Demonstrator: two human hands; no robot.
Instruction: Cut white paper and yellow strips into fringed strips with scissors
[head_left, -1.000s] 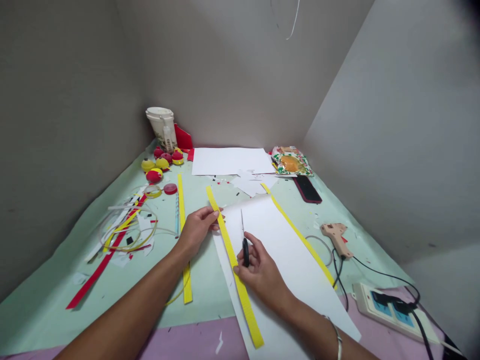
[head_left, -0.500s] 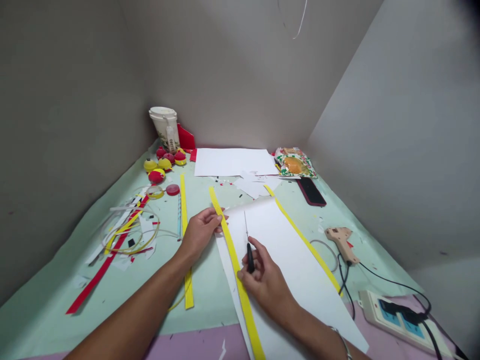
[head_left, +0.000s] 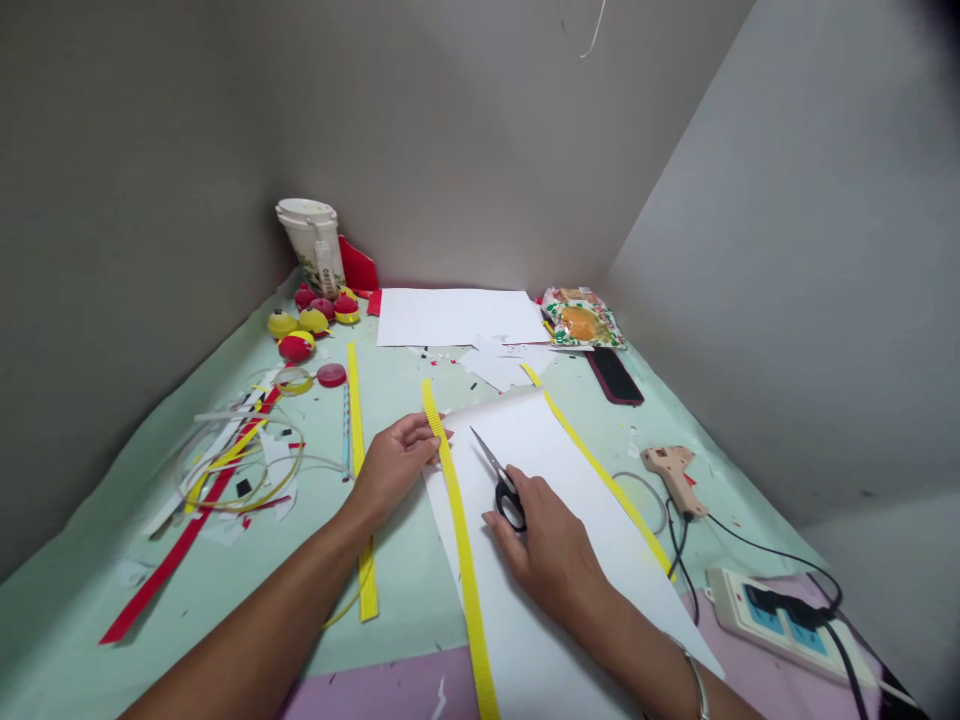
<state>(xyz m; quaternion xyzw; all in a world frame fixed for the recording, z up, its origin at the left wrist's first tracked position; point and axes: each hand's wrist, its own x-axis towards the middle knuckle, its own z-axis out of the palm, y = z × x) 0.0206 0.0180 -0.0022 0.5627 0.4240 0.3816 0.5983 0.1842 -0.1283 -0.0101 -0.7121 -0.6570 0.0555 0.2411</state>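
Observation:
A long white sheet [head_left: 570, 520] lies slantwise on the green mat. A yellow ribbed strip [head_left: 459, 540] runs along its left edge. My left hand [head_left: 395, 462] pinches that strip near its far end, fingers closed on it. My right hand [head_left: 551, 550] rests on the sheet and grips the black handles of a pair of scissors [head_left: 500, 477]. Their blades are slightly apart and point up-left towards the strip without touching it.
Another yellow strip [head_left: 600, 470] edges the sheet's right side and a third [head_left: 358, 470] lies left. Paper scraps and a red strip [head_left: 187, 530] clutter the left. A glue gun [head_left: 671, 472], power strip [head_left: 780, 615], phone [head_left: 613, 376], snack packet [head_left: 582, 322], cup [head_left: 309, 243] and red-yellow balls [head_left: 311, 318] surround.
My right hand has turned the scissors from lying straight along the sheet to pointing up-left, with the handles now in my fingers. The left hand keeps its hold on the strip.

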